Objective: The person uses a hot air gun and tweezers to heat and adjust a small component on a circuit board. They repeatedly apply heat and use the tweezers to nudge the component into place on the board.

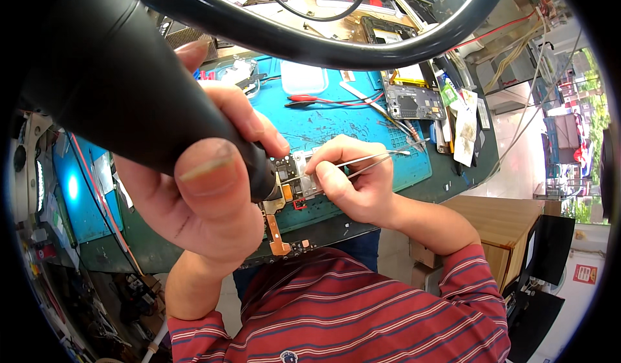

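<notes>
Circuit board (284, 171) lies near left fingers (244, 118) wrapped round a black tool (165, 104), right fingers (335, 182) pinching tweezers (372, 157).

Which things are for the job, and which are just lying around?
In use:
black tool, in the left hand
thin metal tool, in the right hand
circuit board between the hands

Lying about, it seems:
red and black clip leads
white plastic tray
opened-up gadget
</notes>
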Demonstrator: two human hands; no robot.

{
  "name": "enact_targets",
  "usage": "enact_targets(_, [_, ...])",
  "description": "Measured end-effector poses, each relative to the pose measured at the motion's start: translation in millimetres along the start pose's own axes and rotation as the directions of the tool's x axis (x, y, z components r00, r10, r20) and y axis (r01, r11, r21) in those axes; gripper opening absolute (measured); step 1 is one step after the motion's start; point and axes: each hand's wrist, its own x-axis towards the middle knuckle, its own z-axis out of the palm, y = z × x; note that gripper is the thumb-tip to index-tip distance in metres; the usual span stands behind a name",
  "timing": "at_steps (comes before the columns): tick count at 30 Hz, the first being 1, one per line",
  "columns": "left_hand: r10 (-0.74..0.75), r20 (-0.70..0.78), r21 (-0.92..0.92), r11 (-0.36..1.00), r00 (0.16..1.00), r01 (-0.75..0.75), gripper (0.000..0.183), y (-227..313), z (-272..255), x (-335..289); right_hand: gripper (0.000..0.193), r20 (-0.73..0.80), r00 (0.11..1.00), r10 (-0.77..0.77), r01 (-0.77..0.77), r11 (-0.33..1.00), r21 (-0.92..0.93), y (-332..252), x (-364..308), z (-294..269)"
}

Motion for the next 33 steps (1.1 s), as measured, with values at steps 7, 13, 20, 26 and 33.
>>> enact_targets(7, [0.007,0.0,0.009,1.0,1.0,-0.007,0.071,-0.3,-0.7,-0.7,0.007,0.018,1.0,0.019,-0.019,1.0,0.007,2.1,-0.9,4.2])
enact_targets(13, [0.042,-0.033,0.016,0.999,0.999,-0.042,0.069,-5.5,-1.9,-1.0,0.008,0.024,1.0,0.011,-0.01,1.0,-0.013,0.8,-0.3,5.7])
enact_targets(20, [0.028,-0.037,0.011,1.0,0.999,-0.027,0.07,-8.0,-2.0,-1.6,0.008,0.028,1.0,0.005,-0.004,0.999,-0.039,2.4,-0.4,4.0])
enact_targets(26, [0.027,-0.028,0.028,0.999,0.999,-0.026,0.072,-7.0,-5.1,-1.5,0.008,0.039,0.999,-0.011,0.012,0.999,-0.034,2.3,0.7,6.0])
enact_targets(33, [0.012,0.001,0.026,1.0,1.0,-0.012,0.069,-4.5,-1.3,-1.3,0.008,0.037,0.999,-0.022,0.024,0.998,-0.05,3.5,0.4,4.1])
